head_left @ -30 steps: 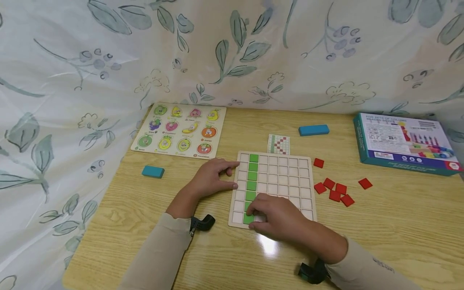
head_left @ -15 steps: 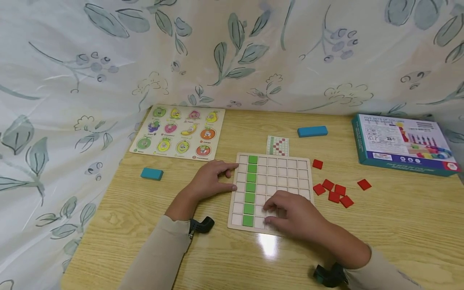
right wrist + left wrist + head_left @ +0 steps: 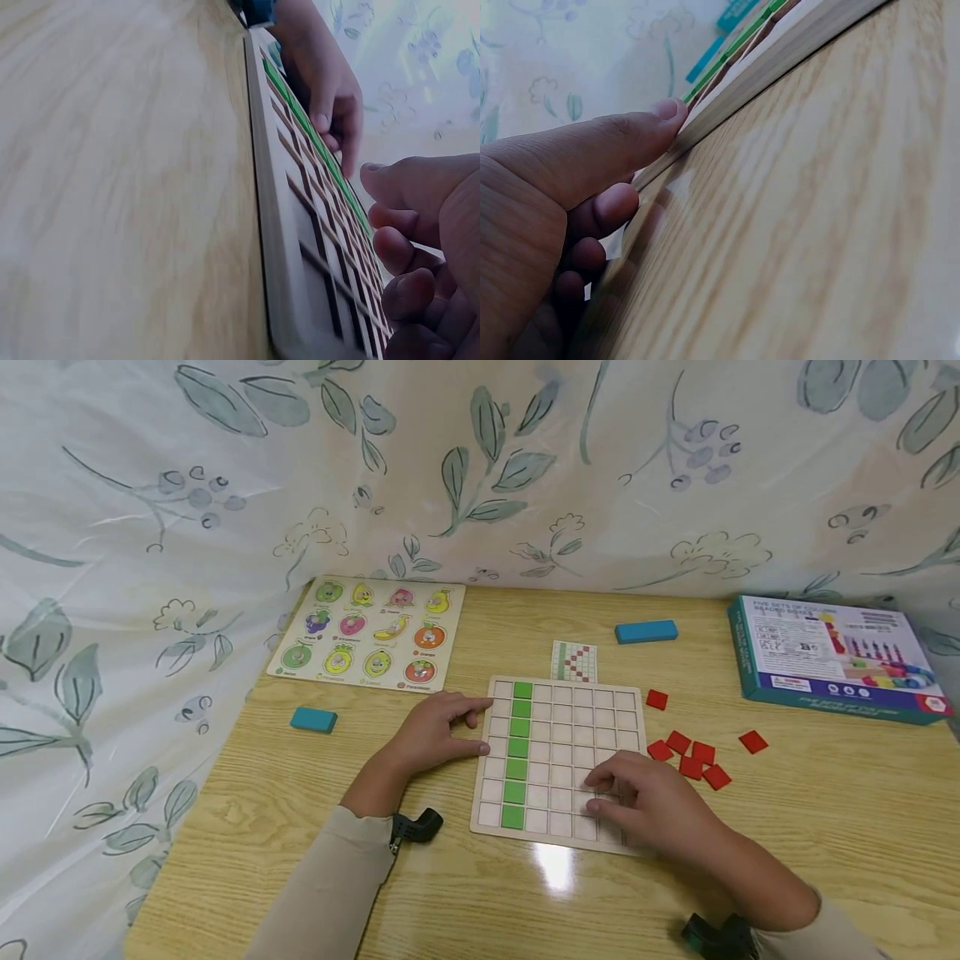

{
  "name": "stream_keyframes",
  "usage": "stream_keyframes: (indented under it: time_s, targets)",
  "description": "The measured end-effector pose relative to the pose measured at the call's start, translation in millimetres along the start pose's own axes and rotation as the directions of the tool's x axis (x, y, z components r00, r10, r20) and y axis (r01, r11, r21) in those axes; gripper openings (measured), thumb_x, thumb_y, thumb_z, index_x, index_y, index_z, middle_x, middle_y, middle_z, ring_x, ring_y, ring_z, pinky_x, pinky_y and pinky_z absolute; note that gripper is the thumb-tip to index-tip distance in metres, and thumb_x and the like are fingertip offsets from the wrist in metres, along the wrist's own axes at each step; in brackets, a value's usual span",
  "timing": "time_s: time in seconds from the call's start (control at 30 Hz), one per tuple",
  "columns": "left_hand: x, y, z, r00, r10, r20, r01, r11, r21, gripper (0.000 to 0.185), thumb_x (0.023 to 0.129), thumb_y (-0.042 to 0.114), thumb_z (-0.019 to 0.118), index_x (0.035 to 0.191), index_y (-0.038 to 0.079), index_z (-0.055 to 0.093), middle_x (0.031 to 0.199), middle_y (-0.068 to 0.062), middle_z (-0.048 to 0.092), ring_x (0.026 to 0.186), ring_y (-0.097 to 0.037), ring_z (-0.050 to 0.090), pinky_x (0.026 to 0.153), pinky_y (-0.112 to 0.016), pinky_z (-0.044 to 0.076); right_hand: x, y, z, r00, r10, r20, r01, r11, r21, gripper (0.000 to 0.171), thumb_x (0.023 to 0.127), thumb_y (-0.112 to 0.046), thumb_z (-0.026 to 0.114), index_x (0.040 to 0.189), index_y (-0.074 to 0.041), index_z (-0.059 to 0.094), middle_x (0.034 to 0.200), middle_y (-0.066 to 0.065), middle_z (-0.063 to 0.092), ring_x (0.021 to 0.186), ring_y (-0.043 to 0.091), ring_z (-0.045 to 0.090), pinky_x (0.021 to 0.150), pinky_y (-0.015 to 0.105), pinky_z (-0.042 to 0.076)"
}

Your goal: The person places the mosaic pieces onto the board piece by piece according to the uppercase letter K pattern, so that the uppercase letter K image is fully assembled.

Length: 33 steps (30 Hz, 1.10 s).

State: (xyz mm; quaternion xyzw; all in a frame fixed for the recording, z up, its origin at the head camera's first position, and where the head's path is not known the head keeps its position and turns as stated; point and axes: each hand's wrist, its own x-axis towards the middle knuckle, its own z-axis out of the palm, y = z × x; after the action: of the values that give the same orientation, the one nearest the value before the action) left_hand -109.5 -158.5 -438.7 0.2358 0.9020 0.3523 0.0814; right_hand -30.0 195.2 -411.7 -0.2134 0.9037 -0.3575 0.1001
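Green square tiles (image 3: 518,748), seven in number, are set in the second column from the left of a pale wooden gridded board (image 3: 562,732), the column being aligned away from the person. The board is laid flat on a light wood-grain worktop (image 3: 420,902). Its left edge is touched by the left hand (image 3: 431,731), thumb and forefinger extended and parted. The right hand (image 3: 660,802) is held over the board's near right corner, thumb and fingers bent and parted, with nothing seen gripped; whether the board is touched cannot be determined.

Red square tiles (image 3: 703,752), also seven, are found on the worktop past the board's right edge: five grouped closely, one apart on the far side, one apart to the right. Relative to the right hand's fingertips, they are placed to the right and farther from the person; by that hand they are approached more nearly than by the left. No long axis is shown by their square outline.
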Motion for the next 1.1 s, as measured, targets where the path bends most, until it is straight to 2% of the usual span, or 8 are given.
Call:
stream_keyframes:
  time_s: [0.13, 0.27, 0.6, 0.83, 1.0, 1.1]
  targets:
    - [-0.6, -0.3, 0.2, 1.0, 0.005, -0.003, -0.005, 1.0, -0.001, 0.066, 0.085, 0.033, 0.094, 0.144, 0.015, 0.07, 0.096, 0.009, 0.061, 0.095, -0.013, 0.052, 0.089, -0.036, 0.042, -7.4, 8.3, -7.0, 0.999, 0.041, -0.026, -0.041, 0.999, -0.013, 0.025, 0.089, -0.026, 0.09, 0.11, -0.028, 0.077, 0.088, -0.017, 0.06, 0.069, 0.007, 0.051, 0.063, 0.026, 0.045]
    - [-0.7, -0.3, 0.2, 1.0, 0.013, -0.007, -0.013, 1.0, -0.001, 0.066, 0.084, 0.032, 0.094, 0.144, 0.015, 0.07, 0.096, 0.008, 0.061, 0.094, -0.014, 0.052, 0.088, -0.036, 0.042, -14.6, 18.0, -14.0, 0.997, 0.046, -0.069, -0.048, 0.999, -0.023, 0.027, 0.088, -0.024, 0.091, 0.111, -0.025, 0.078, 0.085, -0.014, 0.058, 0.068, 0.007, 0.051, 0.061, 0.027, 0.044]
    - [-0.3, -1.3, 0.4, 1.0, -0.003, 0.001, 0.003, 1.0, -0.006, 0.067, 0.085, 0.032, 0.094, 0.145, 0.016, 0.07, 0.096, 0.008, 0.06, 0.094, -0.014, 0.052, 0.089, -0.036, 0.042, -31.9, 36.2, -33.8, 0.978, 0.145, -0.15, -0.152, 0.988, -0.034, 0.023, 0.091, -0.024, 0.089, 0.111, -0.023, 0.078, 0.105, -0.007, 0.072, 0.083, 0.01, 0.063, 0.069, 0.025, 0.052]
    - [0.1, -1.1, -0.1, 1.0, -0.002, 0.0, 0.002, 1.0, -0.012, 0.067, 0.084, 0.032, 0.094, 0.144, 0.016, 0.07, 0.095, 0.008, 0.061, 0.093, -0.013, 0.052, 0.088, -0.036, 0.043, -41.8, 51.0, -44.6, 0.964, 0.173, -0.202, -0.187, 0.981, -0.054, 0.024, 0.091, -0.022, 0.088, 0.113, -0.017, 0.077, 0.107, -0.002, 0.073, 0.079, 0.008, 0.06, 0.066, 0.022, 0.049]
    - [0.1, -0.8, -0.6, 1.0, -0.004, -0.001, 0.004, 1.0, -0.018, 0.067, 0.084, 0.031, 0.094, 0.144, 0.016, 0.07, 0.095, 0.008, 0.061, 0.092, -0.014, 0.052, 0.087, -0.036, 0.043, -49.2, 63.7, -52.4, 0.945, 0.237, -0.224, -0.263, 0.96, -0.095, 0.032, 0.091, -0.026, 0.089, 0.118, -0.015, 0.077, 0.105, 0.002, 0.071, 0.075, 0.011, 0.054, 0.061, 0.025, 0.045]
    - [0.2, -0.7, -1.0, 1.0, -0.002, -0.001, 0.002, 1.0, -0.025, 0.067, 0.084, 0.031, 0.094, 0.144, 0.016, 0.07, 0.095, 0.007, 0.061, 0.092, -0.014, 0.052, 0.088, -0.036, 0.043, -52.6, 70.9, -56.6, 0.933, 0.289, -0.216, -0.317, 0.942, -0.107, 0.04, 0.091, -0.029, 0.088, 0.123, -0.011, 0.074, 0.108, 0.009, 0.07, 0.076, 0.017, 0.055, 0.059, 0.026, 0.045]
